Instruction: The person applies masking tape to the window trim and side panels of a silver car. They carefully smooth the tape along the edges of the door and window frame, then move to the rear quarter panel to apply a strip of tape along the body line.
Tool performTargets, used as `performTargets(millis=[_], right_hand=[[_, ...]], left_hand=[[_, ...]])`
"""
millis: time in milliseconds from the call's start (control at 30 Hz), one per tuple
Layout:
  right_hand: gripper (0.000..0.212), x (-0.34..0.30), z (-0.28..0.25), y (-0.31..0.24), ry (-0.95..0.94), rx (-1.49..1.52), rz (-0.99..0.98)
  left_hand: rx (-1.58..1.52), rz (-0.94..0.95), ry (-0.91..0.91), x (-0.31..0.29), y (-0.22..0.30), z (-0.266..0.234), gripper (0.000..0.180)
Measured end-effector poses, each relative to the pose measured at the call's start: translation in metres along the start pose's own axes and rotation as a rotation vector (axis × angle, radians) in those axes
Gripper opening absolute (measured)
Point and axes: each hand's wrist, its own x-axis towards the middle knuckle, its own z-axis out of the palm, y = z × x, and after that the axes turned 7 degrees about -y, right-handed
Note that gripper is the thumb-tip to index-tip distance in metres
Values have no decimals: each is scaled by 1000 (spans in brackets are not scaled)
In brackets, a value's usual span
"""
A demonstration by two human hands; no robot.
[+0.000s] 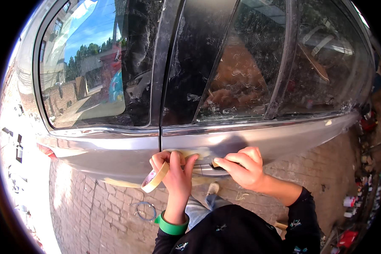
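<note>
Low on the silver car door, my left hand (173, 169) has its fingers bent against the panel, and a roll of masking tape (153, 178) hangs from them. A roll of green tape (172, 227) circles my left wrist. To the right, my right hand (247, 168) pinches a small tan strip of tape (216, 163) beside the door handle (206, 170). Yellowish filler (199, 151) shows on the door just above and between my hands. Part of the handle is hidden by my right fingers.
Dusty car windows (241, 72) rise above the door, with a vertical gap between the doors left of my hands. Grey paving (89, 207) lies below, with a coil of thin cable (145, 211) on it. Bottles and cans (349, 201) stand at the far right.
</note>
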Motion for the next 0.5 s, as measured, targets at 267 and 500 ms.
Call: performTargets(millis=[267, 500], right_hand=[[10, -32, 13, -61, 348, 1334, 834], [14, -26, 9, -83, 376, 1475, 883]], left_hand=[[-440, -12, -136, -7, 29, -33, 20], [-568, 65, -302, -14, 55, -47, 14]])
